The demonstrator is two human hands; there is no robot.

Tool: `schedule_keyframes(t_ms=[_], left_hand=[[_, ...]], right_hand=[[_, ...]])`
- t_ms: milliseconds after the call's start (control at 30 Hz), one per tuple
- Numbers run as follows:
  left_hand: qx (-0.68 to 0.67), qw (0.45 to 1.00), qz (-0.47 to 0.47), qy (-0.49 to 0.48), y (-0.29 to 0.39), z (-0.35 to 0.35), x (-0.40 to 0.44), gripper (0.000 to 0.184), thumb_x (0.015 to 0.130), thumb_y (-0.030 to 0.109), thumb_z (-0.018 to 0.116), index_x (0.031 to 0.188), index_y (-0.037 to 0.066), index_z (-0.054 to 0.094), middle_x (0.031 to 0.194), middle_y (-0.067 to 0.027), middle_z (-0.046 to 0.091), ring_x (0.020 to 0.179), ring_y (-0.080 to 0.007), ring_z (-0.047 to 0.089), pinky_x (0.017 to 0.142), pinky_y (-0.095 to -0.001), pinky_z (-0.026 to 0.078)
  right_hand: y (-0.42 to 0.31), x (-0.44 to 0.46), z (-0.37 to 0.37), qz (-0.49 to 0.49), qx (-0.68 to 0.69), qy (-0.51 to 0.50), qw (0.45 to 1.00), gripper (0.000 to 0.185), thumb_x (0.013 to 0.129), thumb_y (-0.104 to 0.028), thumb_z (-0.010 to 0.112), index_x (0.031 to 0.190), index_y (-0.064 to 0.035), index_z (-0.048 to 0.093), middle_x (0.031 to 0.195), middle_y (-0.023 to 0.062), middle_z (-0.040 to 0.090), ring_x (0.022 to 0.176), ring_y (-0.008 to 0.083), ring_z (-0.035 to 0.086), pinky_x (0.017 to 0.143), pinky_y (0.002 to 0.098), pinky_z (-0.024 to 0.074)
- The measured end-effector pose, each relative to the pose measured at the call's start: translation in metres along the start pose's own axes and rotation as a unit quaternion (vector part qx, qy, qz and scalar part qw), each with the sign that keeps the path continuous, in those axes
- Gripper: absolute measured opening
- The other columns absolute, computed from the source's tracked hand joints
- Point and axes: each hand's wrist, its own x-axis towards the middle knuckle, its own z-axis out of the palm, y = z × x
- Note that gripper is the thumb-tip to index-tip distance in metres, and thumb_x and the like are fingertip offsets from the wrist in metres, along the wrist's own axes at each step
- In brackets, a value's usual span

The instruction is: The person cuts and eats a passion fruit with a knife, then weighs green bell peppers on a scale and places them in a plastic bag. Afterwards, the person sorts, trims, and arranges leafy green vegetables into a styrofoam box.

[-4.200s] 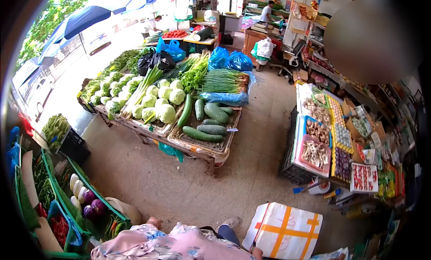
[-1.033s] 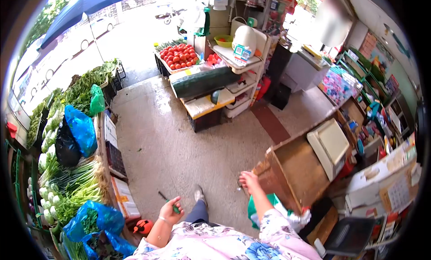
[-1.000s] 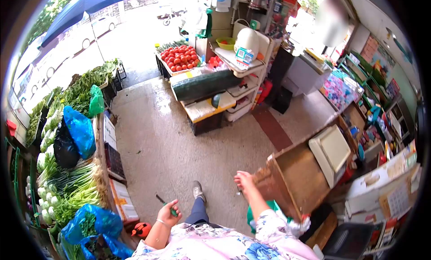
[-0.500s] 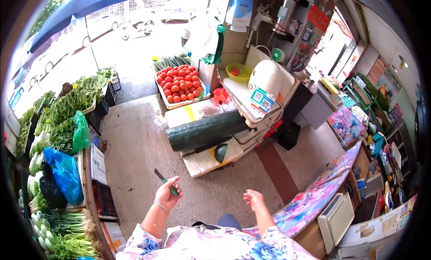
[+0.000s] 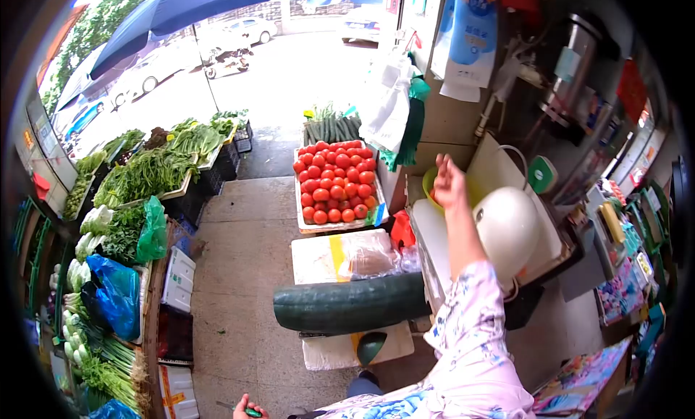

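Observation:
At the bottom edge, my left hand (image 5: 250, 404) is closed around the green handle of a small knife (image 5: 253, 412), its short blade pointing left. My right hand (image 5: 450, 183) is raised at the end of a stretched arm, fingers loosely bent and apart, with nothing visible in it. It is in front of a yellow-green bowl (image 5: 428, 181), which it partly hides; whether they touch I cannot tell. White plastic bags (image 5: 388, 100) hang just beyond that hand. Below lies a large dark green winter melon (image 5: 347, 303) across white foam boxes (image 5: 315, 258).
Red tomatoes (image 5: 334, 180) fill a tray behind the melon. Leafy vegetables (image 5: 145, 174) and a blue bag (image 5: 116, 288) line the left stand. A white rounded device (image 5: 507, 231) sits right of my arm. A cut dark green piece (image 5: 371, 348) lies on the lower foam box.
My right hand has risen forward from low in front of me to the bowl. The left hand with the knife has dropped to the bottom edge. The view has turned right and moved closer.

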Motion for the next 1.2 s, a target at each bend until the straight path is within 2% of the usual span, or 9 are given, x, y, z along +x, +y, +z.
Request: schedule_keyframes(t_ms=[133, 200, 333, 600, 700, 833, 933, 1067, 1200], left_hand=[[-0.005, 0.998, -0.005, 0.064, -0.038, 0.09, -0.049, 0.019, 0.082, 0.014, 0.053, 0.065, 0.013, 0.047, 0.052, 0.0002, 0.045, 0.047, -0.0125, 0.042, 0.046, -0.0248, 0.037], [-0.011, 0.999, 0.001, 0.05, -0.049, 0.106, -0.049, 0.018, 0.082, 0.015, 0.053, 0.065, 0.012, 0.048, 0.053, -0.0002, 0.046, 0.048, -0.0123, 0.043, 0.047, -0.0247, 0.038], [-0.017, 0.999, 0.034, 0.034, -0.063, 0.121, -0.048, 0.016, 0.083, 0.014, 0.052, 0.068, 0.011, 0.049, 0.056, -0.0004, 0.047, 0.051, -0.0119, 0.043, 0.048, -0.0246, 0.038], [-0.035, 0.999, -0.003, 0.032, -0.071, 0.099, -0.029, 0.01, 0.084, 0.025, 0.047, 0.083, 0.021, 0.057, 0.058, 0.0042, 0.051, 0.053, -0.0128, 0.049, 0.052, -0.0309, 0.042], [-0.064, 0.998, 0.024, 0.01, -0.072, 0.098, -0.04, 0.008, 0.082, 0.022, 0.052, 0.086, 0.015, 0.054, 0.059, 0.0004, 0.05, 0.054, -0.0154, 0.048, 0.052, -0.0302, 0.041], [-0.094, 0.991, 0.093, -0.029, -0.062, 0.074, -0.059, 0.012, 0.083, 0.02, 0.051, 0.091, 0.011, 0.054, 0.061, -0.0031, 0.053, 0.057, -0.017, 0.051, 0.054, -0.0333, 0.044], [-0.053, 0.979, 0.196, -0.033, -0.051, 0.038, -0.072, 0.02, 0.084, 0.022, 0.05, 0.1, 0.011, 0.054, 0.078, -0.0037, 0.057, 0.069, -0.0178, 0.054, 0.062, -0.0346, 0.047], [0.111, 0.968, 0.225, 0.022, -0.036, -0.035, -0.092, 0.033, 0.085, 0.031, 0.048, 0.115, 0.018, 0.05, 0.108, -0.0023, 0.049, 0.093, -0.014, 0.047, 0.068, -0.0346, 0.047], [0.052, 0.979, 0.165, -0.11, -0.024, -0.127, -0.127, 0.039, 0.086, 0.038, 0.044, 0.121, 0.021, 0.045, 0.114, 0.0, 0.046, 0.092, -0.0127, 0.047, 0.068, -0.0354, 0.049]], right_hand=[[-0.046, 0.128, 0.058, -0.105, 0.159, 0.006, 0.982, 0.035, 0.088, -0.013, 0.04, 0.118, 0.0013, 0.029, 0.101, 0.0189, 0.054, 0.091, 0.0238, 0.057, 0.051, 0.0195, 0.051], [-0.063, 0.169, 0.07, -0.129, 0.192, -0.048, 0.972, 0.032, 0.088, -0.015, 0.042, 0.117, -0.0011, 0.037, 0.107, 0.0181, 0.05, 0.096, 0.0297, 0.055, 0.055, 0.0231, 0.0534], [-0.075, 0.219, 0.071, -0.135, 0.186, -0.053, 0.972, 0.017, 0.08, -0.017, 0.058, 0.091, -0.0033, 0.056, 0.079, 0.0051, 0.059, 0.069, 0.017, 0.059, 0.059, 0.0251, 0.0526], [0.049, 0.124, -0.04, -0.056, 0.198, 0.082, 0.975, 0.008, 0.083, -0.012, 0.054, 0.084, -0.0037, 0.054, 0.067, 0.0035, 0.053, 0.055, 0.0101, 0.049, 0.05, 0.0196, 0.0465], [0.154, 0.0, -0.057, -0.042, -0.112, 0.151, 0.981, 0.009, 0.081, -0.01, 0.054, 0.077, -0.002, 0.051, 0.061, 0.0032, 0.049, 0.051, 0.0116, 0.046, 0.046, 0.0243, 0.0403], [0.278, -0.223, -0.045, 0.234, -0.561, -0.191, 0.771, 0.016, 0.075, -0.014, 0.059, 0.071, 0.0006, 0.054, 0.052, 0.0026, 0.05, 0.043, 0.0107, 0.047, 0.041, 0.0246, 0.0381], [0.316, -0.356, -0.017, 0.362, -0.514, -0.484, 0.609, 0.019, 0.076, -0.017, 0.062, 0.071, 0.001, 0.056, 0.058, -0.0011, 0.052, 0.05, 0.006, 0.045, 0.045, 0.0227, 0.0346], [0.326, -0.452, 0.065, 0.489, -0.417, -0.613, 0.46, 0.019, 0.076, -0.017, 0.065, 0.08, 0.0009, 0.06, 0.067, -0.0018, 0.056, 0.059, 0.0045, 0.046, 0.051, 0.0201, 0.035], [0.364, -0.54, 0.13, 0.552, -0.303, -0.62, 0.467, 0.018, 0.07, -0.005, 0.067, 0.086, -0.0002, 0.06, 0.075, 0.0027, 0.06, 0.063, 0.0084, 0.053, 0.055, 0.0216, 0.0421]])
